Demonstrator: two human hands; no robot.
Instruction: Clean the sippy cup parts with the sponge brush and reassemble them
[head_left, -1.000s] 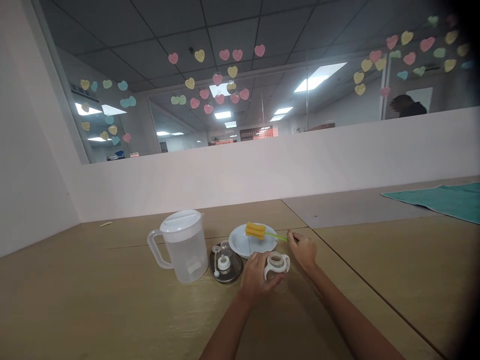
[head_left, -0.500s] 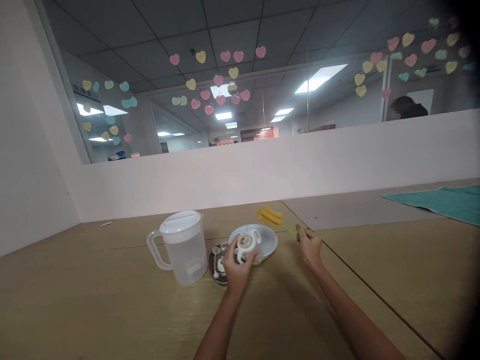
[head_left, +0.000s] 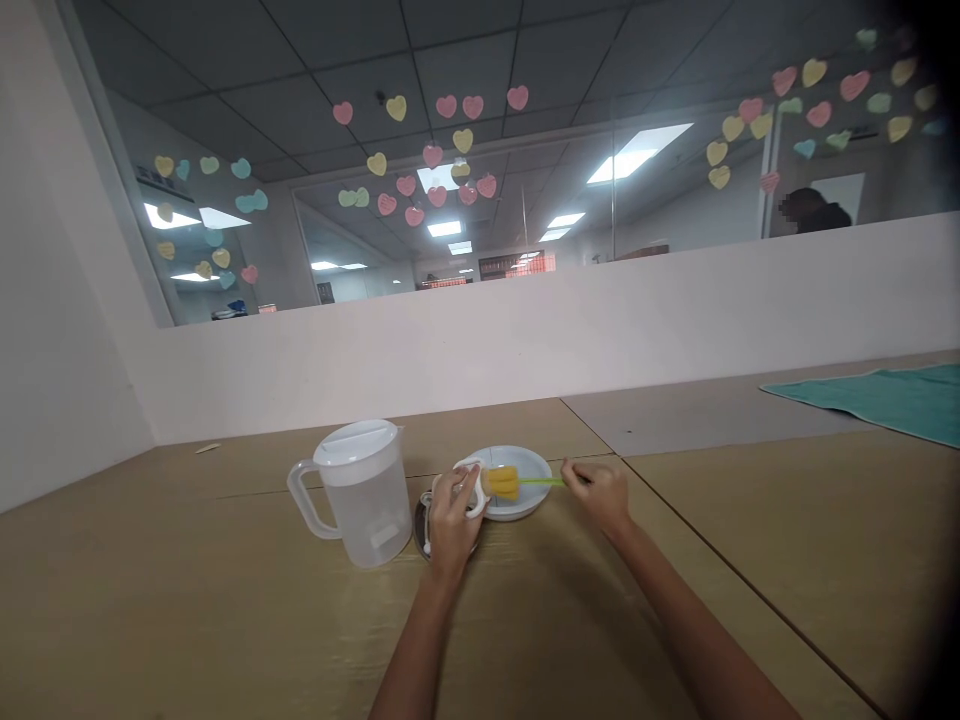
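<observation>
My left hand (head_left: 452, 517) is closed around a white two-handled baby bottle (head_left: 481, 498), its mouth tipped toward the right. In my right hand (head_left: 602, 493) is the thin green handle of a bottle brush (head_left: 501, 482). The brush's yellow sponge head points left, at the mouth of the bottle; whether its tip is inside I cannot tell. Below and behind the brush stands a white bowl (head_left: 537, 468). Under my left hand lies a dark round dish (head_left: 421, 542) with small white bottle parts, mostly covered by the hand.
A clear plastic pitcher (head_left: 369, 500) with a white lid stands left of the dish, its handle facing left. On the far right lies a green cloth (head_left: 885, 400). A low white wall (head_left: 480, 360) with a window above it borders the table (head_left: 225, 600). Beyond the glass is a person.
The baby bottle has been tilted from facing up to facing right, and my left hand has turned with it. My right hand has brought the brush down and left to the bottle's mouth.
</observation>
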